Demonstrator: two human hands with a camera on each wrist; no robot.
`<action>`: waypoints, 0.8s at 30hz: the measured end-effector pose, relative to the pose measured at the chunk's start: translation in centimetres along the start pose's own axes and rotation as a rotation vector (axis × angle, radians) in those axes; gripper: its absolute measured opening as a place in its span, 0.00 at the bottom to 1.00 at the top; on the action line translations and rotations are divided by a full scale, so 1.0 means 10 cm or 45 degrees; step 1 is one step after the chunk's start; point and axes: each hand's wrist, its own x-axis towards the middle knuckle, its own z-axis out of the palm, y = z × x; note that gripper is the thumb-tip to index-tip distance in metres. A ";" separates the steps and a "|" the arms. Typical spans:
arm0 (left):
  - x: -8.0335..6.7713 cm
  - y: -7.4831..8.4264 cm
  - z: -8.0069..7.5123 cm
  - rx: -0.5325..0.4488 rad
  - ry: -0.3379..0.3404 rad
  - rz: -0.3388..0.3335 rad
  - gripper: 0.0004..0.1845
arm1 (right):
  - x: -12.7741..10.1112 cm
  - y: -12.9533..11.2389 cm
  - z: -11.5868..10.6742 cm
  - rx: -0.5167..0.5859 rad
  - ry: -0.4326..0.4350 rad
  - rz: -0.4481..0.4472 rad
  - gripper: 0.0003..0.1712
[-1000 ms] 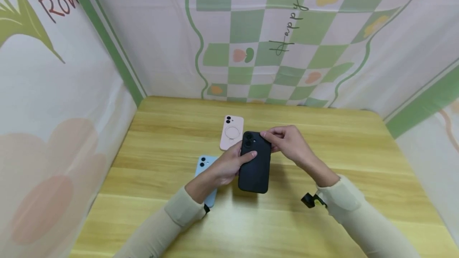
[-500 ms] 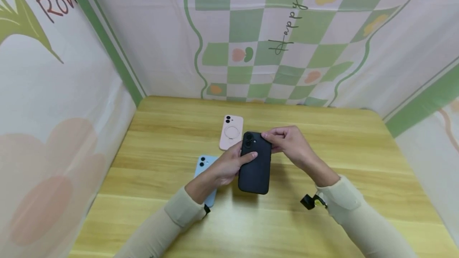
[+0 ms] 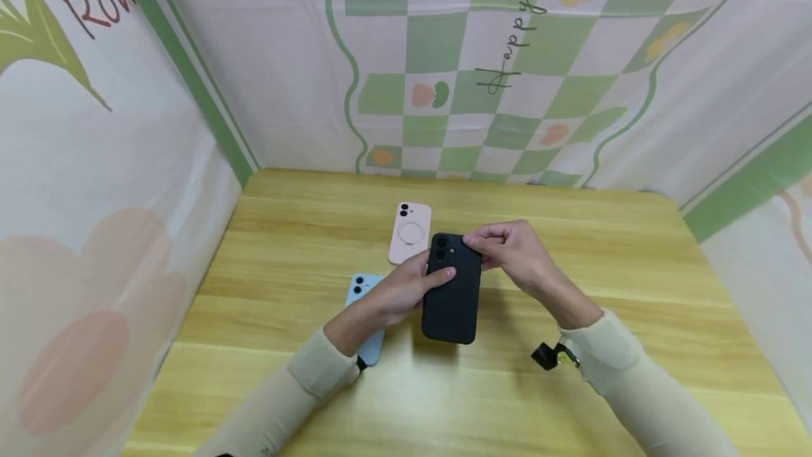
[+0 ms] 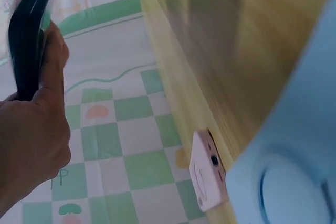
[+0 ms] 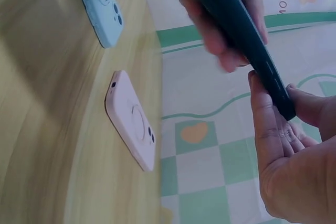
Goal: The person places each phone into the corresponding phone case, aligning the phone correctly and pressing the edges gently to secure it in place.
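Black phone: the black phone (image 3: 452, 289) was held above the desk (image 3: 266, 288), back side up, unmoved from a second before.
Left hand: the left hand (image 3: 396, 293) stayed wrapped round its left edge.
Right hand: the right hand (image 3: 510, 251) kept pinching its top right corner.
Desk: a pink case (image 3: 410, 233) and a blue case (image 3: 363, 312) lay flat, unchanged.
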 end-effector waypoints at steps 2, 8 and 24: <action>0.00 0.02 -0.03 0.066 0.015 -0.016 0.25 | -0.01 -0.01 0.00 -0.021 -0.004 -0.005 0.17; 0.01 0.02 -0.11 0.270 0.082 -0.004 0.23 | -0.05 -0.03 0.00 -0.080 0.012 -0.006 0.17; -0.05 0.09 -0.15 0.073 0.296 0.178 0.22 | -0.15 0.16 0.20 -0.016 0.001 0.045 0.19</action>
